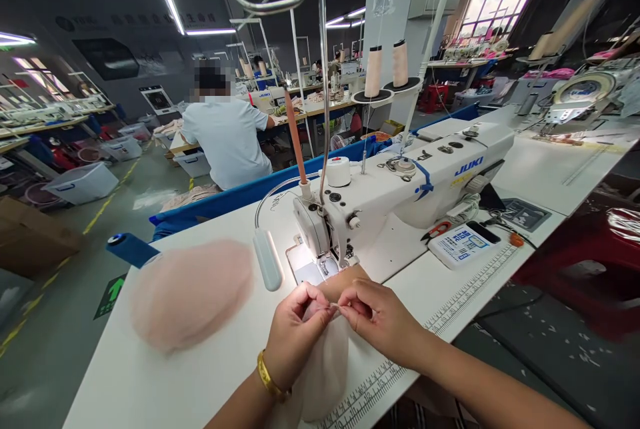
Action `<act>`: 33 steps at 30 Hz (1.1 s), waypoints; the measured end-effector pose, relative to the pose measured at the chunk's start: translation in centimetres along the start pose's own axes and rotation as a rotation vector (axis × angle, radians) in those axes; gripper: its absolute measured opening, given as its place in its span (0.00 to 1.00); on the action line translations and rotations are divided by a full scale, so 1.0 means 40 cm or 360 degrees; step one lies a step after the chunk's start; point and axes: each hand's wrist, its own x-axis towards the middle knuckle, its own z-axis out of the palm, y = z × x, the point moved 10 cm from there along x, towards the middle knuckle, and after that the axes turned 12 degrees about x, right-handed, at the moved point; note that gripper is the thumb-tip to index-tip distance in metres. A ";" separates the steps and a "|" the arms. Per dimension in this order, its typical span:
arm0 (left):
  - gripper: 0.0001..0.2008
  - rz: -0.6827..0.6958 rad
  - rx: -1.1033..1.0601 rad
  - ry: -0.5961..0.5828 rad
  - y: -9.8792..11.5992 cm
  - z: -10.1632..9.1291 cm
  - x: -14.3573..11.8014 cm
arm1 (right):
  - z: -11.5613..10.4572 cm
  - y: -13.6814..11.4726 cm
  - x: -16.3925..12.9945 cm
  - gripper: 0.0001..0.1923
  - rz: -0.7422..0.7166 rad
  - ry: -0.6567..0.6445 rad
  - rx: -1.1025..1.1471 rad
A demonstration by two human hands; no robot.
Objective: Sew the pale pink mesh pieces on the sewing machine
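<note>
**Pale cloth (330,362) pinched at the near side of the sewing machine (400,182)**

From my remote feed, I see the left hand (295,329) and right hand (383,319) almost meeting, fingers of each pinching the cloth's upper edge. The rest droops below them, toward the near edge of the counter (200,382). I have a gauzy pink heap (193,292) lying on the left and red-handled snips (437,230) on the right.

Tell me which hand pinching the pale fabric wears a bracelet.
The left hand: a gold-coloured bracelet circles its wrist; the right hand shows a bare wrist.
</note>
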 end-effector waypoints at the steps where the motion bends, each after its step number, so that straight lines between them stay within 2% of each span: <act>1: 0.13 0.0145 0.0108 0.0089 0.020 -0.013 -0.004 | -0.001 -0.012 -0.001 0.06 -0.0082 -0.0007 -0.0052; 4: 0.11 0.0643 0.0466 0.0361 0.090 -0.037 -0.037 | -0.009 -0.036 -0.007 0.05 -0.0206 -0.0029 -0.0132; 6: 0.10 0.0910 0.0637 0.0457 0.125 -0.033 -0.065 | -0.022 -0.051 -0.012 0.04 -0.0236 -0.0010 -0.0131; 10: 0.12 0.1234 0.0837 0.0531 0.172 -0.014 -0.102 | -0.042 -0.091 -0.023 0.05 -0.0282 0.0050 -0.0131; 14: 0.12 0.1377 0.0961 0.0575 0.199 -0.003 -0.119 | -0.022 -0.105 -0.026 0.04 -0.0267 -0.0009 -0.0270; 20: 0.13 0.1509 0.1077 0.0574 0.203 0.009 -0.139 | 0.011 -0.070 -0.016 0.03 -0.0095 -0.0058 -0.0260; 23: 0.13 0.1541 0.1079 0.0578 0.201 0.011 -0.143 | 0.017 -0.026 -0.013 0.06 0.0163 -0.0060 -0.0048; 25: 0.12 0.1581 0.1069 0.0587 0.201 0.012 -0.147 | 0.025 0.006 -0.017 0.09 0.0358 -0.0096 0.0232; 27: 0.12 0.1605 0.1058 0.0600 0.199 0.011 -0.149 | 0.023 0.022 -0.021 0.12 0.0451 -0.0097 0.0495; 30: 0.13 0.1605 0.1065 0.0599 0.195 0.010 -0.145 | -0.001 0.021 -0.023 0.13 0.0433 -0.0026 0.0588; 33: 0.12 0.1616 0.1082 0.0584 0.193 0.011 -0.145 | -0.011 0.003 -0.025 0.11 0.0373 -0.0020 0.0391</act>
